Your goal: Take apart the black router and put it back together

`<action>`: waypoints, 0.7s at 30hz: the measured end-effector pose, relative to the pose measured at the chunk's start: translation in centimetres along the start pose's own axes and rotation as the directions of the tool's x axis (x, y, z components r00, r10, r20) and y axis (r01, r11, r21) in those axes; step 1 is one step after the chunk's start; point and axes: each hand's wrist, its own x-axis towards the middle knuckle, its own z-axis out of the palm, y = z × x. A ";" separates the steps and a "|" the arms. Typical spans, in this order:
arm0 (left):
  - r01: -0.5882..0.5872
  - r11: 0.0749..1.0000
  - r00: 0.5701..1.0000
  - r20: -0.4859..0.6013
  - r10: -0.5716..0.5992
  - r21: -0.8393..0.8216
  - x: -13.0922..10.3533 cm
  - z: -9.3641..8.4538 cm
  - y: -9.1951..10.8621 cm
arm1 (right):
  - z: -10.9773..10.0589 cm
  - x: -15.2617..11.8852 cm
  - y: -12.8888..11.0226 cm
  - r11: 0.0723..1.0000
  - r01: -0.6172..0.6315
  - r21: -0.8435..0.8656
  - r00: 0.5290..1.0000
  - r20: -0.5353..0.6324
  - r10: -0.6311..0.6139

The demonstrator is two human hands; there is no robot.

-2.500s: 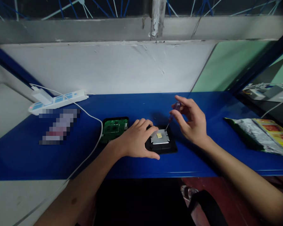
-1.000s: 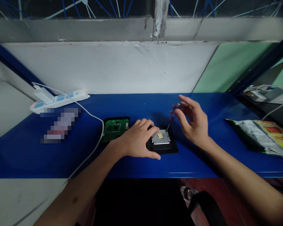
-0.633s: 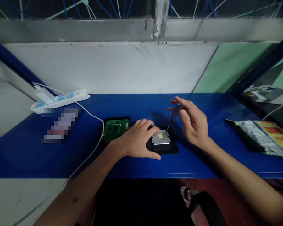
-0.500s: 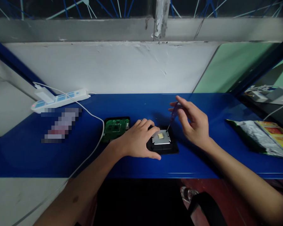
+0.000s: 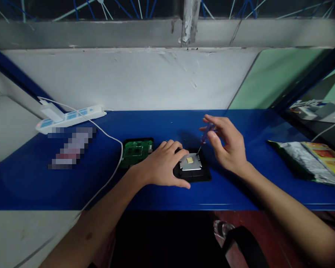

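Observation:
My right hand (image 5: 227,143) grips a small screwdriver (image 5: 208,131) with a purplish, see-through handle, pinched between thumb and fingers. Its thin shaft slants down, and the tip meets the far right corner of a silvery metal plate (image 5: 185,166). A small yellowish square pad (image 5: 190,160) lies on that plate. The plate sits in a black plastic casing (image 5: 206,176) on the blue table. Over the casing's left side, my left hand (image 5: 166,163) holds it down, thumb at the near edge and fingers at the far one. Behind my left wrist lies a green circuit board (image 5: 134,150) in a black shell, partly hidden.
A white power strip (image 5: 75,118) with a plugged-in adapter is at the back left. Its white cable (image 5: 111,139) runs across the table toward the near edge. A blurred-out object (image 5: 74,149) lies at left, a shiny packet (image 5: 312,160) at right. A wall stands behind.
The screwdriver handle and my right fingers have shifted slightly, with the tip still at the same corner of the plate. My left hand and the casing keep their place.

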 end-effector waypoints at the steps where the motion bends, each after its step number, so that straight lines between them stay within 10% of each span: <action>1: -0.001 1.000 1.000 0.001 0.001 -0.001 0.0 0.0 0.0 | 0.0 0.0 0.0 1.000 0.003 -0.001 1.000 0.005 -0.003; 21: 0.003 1.000 1.000 0.016 -0.003 0.000 0.0 -0.2 0.1 | 0.0 0.0 0.1 0.997 0.054 -0.052 0.998 0.011 -0.054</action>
